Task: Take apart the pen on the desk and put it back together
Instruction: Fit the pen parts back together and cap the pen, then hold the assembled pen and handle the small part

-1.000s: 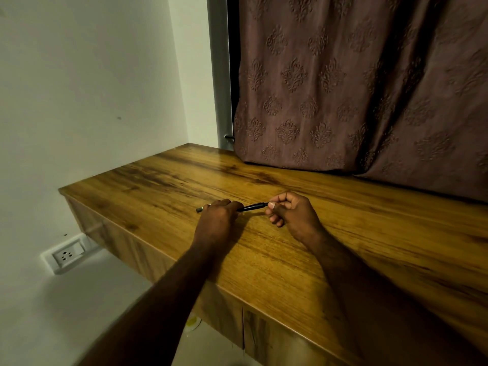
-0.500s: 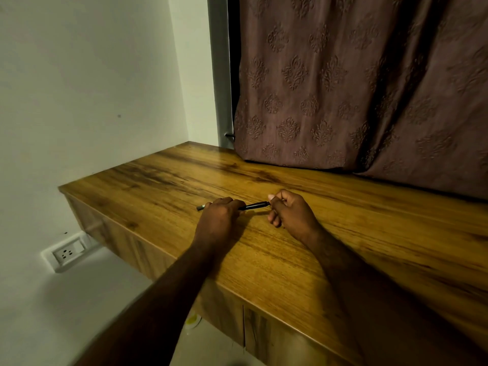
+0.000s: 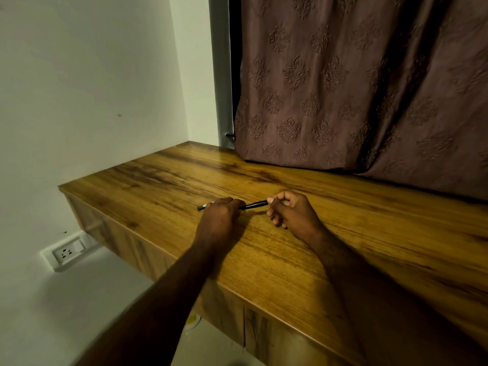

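Observation:
A thin black pen lies nearly level just above the wooden desk, pointing left to right. My left hand grips its left part, and the pen's left end sticks out past my knuckles. My right hand pinches the pen's right end between thumb and forefinger, its other fingers curled under. Only the short stretch of barrel between the two hands and the left tip show; the rest is hidden in my fingers. Something small and dark peeks out under my right hand; I cannot make it out.
A brown patterned curtain hangs along the desk's back edge. A white wall runs along the left, with a socket low beside the desk. The desk's front edge passes under my forearms, with cabinet doors below.
Both hands and the pen have stayed almost where they were. My right hand has shifted very slightly at the pen's right end.

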